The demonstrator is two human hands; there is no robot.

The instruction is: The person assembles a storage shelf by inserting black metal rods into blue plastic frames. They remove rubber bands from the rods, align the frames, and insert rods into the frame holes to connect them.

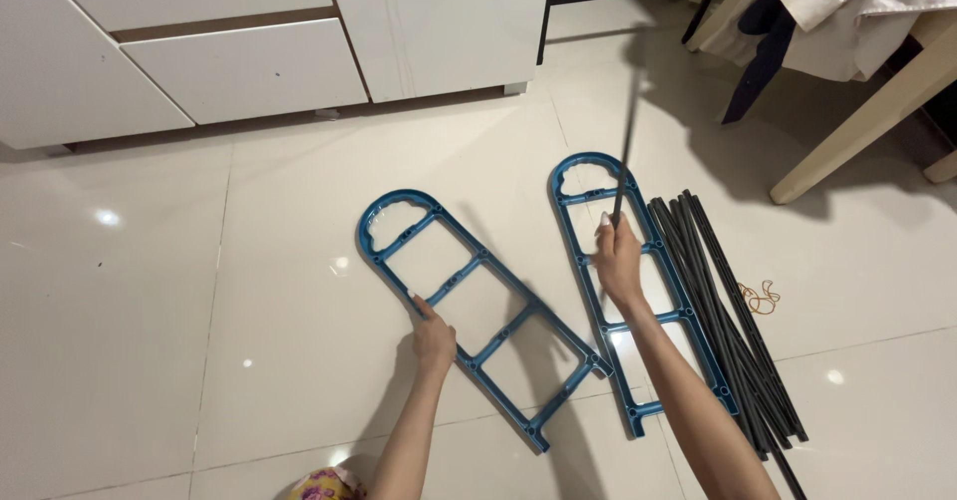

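Black rod [625, 131]: I hold it upright in my right hand [618, 261], its lower end hidden in my fist above the right-hand blue frame [638, 340], its top pointing up toward the cabinet side of the room.
Right grip: my fingers are closed tight around the rod near its bottom, which looks like the way to keep so long and thin a piece from swaying.
Left hand [435, 333]: I press it on the long side rail of the left blue frame [469, 301], fingers curled over the edge; whether they clamp the rail or only rest on it, I cannot tell. My weight there seems meant to keep the frame from sliding on the glossy tile floor [150, 340].
Frames: both ladder-shaped, arched at the far end, lying flat and side by side, near but apart.
Spare rods [728, 311]: a bundle of black rods lies just beside the right frame's outer rail, within my reach.
Rubber bands [761, 297]: a small tangle lies on the tile just beyond the bundle.
Surroundings: white drawers [239, 61] ahead, a wooden table leg [867, 111] at right.
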